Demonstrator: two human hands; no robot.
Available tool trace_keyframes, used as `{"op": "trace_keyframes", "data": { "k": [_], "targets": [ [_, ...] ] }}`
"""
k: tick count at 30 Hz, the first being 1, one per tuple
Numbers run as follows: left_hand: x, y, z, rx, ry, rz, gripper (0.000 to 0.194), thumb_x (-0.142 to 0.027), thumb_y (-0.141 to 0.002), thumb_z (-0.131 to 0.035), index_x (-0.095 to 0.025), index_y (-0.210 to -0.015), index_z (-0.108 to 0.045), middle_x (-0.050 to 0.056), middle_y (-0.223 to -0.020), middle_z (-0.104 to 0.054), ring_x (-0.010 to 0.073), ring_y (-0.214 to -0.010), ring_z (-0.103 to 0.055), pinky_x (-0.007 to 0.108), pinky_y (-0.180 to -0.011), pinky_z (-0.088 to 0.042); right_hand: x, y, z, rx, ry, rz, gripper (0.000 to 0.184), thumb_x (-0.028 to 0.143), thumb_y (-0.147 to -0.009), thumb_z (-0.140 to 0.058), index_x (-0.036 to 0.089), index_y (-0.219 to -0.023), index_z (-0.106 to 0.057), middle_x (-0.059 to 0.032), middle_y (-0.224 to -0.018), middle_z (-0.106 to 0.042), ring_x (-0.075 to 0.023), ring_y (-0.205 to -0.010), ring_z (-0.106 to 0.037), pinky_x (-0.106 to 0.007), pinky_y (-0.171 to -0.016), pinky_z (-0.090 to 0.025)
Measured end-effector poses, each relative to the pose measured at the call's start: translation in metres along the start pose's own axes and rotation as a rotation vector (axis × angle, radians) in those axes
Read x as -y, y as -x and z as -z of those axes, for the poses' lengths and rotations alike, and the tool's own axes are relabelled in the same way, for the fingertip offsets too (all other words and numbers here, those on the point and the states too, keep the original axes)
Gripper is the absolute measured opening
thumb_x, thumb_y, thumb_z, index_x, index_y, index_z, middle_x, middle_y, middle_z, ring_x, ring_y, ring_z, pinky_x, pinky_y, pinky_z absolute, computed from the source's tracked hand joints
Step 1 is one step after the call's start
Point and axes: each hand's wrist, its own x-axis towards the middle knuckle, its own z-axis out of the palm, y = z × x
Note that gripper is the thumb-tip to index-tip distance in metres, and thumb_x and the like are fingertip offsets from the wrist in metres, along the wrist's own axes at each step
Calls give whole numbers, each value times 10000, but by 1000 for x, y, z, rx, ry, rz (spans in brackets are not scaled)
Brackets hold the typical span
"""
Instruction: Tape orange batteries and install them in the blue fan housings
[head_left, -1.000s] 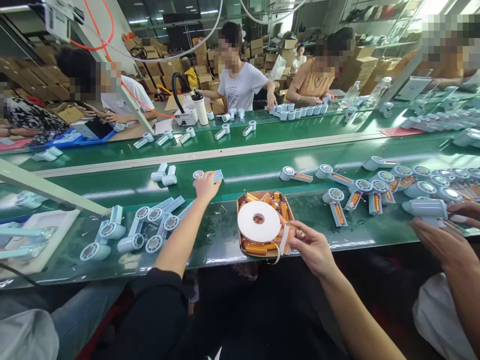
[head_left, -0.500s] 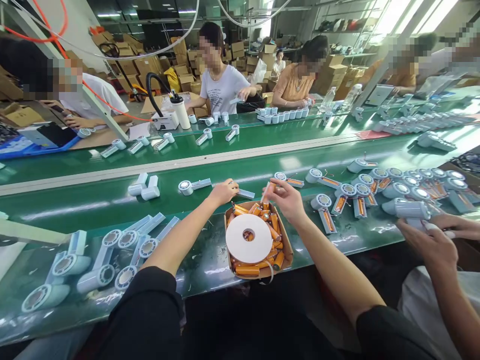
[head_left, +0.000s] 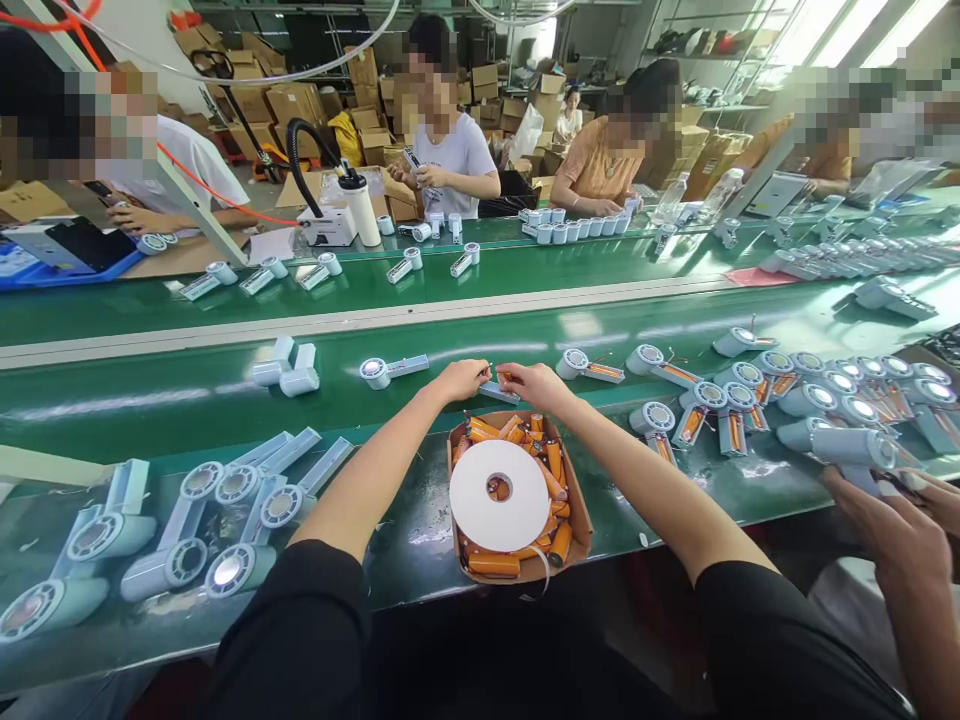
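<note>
My left hand (head_left: pixel 463 380) is closed over the head end of a light blue handheld fan (head_left: pixel 499 393); its open handle sticks out to the right, and the palm hides the head. A thin wire tip shows at those fingertips. My right hand (head_left: pixel 534 384) pinches an orange battery, mostly covered by the fingers, just above the handle. The fingertips of both hands are close together. Nearer to me stands a cardboard box (head_left: pixel 585 548) of orange batteries (head_left: pixel 493 566), with a white tape roll (head_left: pixel 472 500) lying on top of them.
Several fan bodies (head_left: pixel 281 506) lie at the left. Fans with orange batteries in their handles (head_left: pixel 701 425) crowd the right, where a co-worker's hands (head_left: pixel 892 510) hold another fan. Across the green belt (head_left: pixel 360 420), people sit beside more fans.
My right hand has moved left and away from above the box, bringing the battery to the fan handle beside my left hand. The view has shifted slightly.
</note>
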Motion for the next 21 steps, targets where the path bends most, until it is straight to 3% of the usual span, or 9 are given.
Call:
{"op": "trace_keyframes", "data": {
  "k": [6,11,14,17,21],
  "targets": [
    [-11,-8,-2,-4,46,97,253,-303,-1050,-446,-221,-1120,-675,88,-1109,-778,253,-1030,-715,318,-864,-497,16,0,10,169,219,27,423,261,-1008,-648,361,-1418,-684,-17,-1143,-837,-269,-1044,-782,-308,-895,-542],
    [-17,-6,-3,-24,88,104,217,-289,-1038,-486,-231,-1126,-676,75,-1154,-780,245,-1084,-707,316,-898,-494,21,9,16,196,338,-60,458,315,-1090,-496,254,-1539,-557,-120,-1186,-814,-309,-1061,-779,-334,-847,-555],
    [-20,-7,-2,-30,104,121,186,-269,-1020,-524,-233,-1110,-682,74,-1158,-784,250,-1093,-711,318,-902,-499,22,11,19,235,379,-66,464,345,-1106,-476,266,-1561,-523,-135,-1159,-813,-316,-1054,-781,-342,-842,-555],
    [-20,-10,-1,-34,112,139,160,-268,-1017,-538,-232,-1080,-681,76,-1165,-787,251,-1098,-715,318,-912,-501,26,7,17,284,397,-56,465,332,-1095,-509,318,-1559,-532,-147,-1193,-799,-324,-1069,-778,-362,-858,-556],
    [-21,-15,0,-36,134,151,161,-255,-1030,-509,-240,-1053,-668,63,-1203,-792,225,-1105,-714,304,-916,-505,30,-8,12,360,382,-56,396,372,-1036,-623,303,-1423,-674,-175,-1286,-767,-353,-1143,-753,-395,-894,-561]
  ]
}}
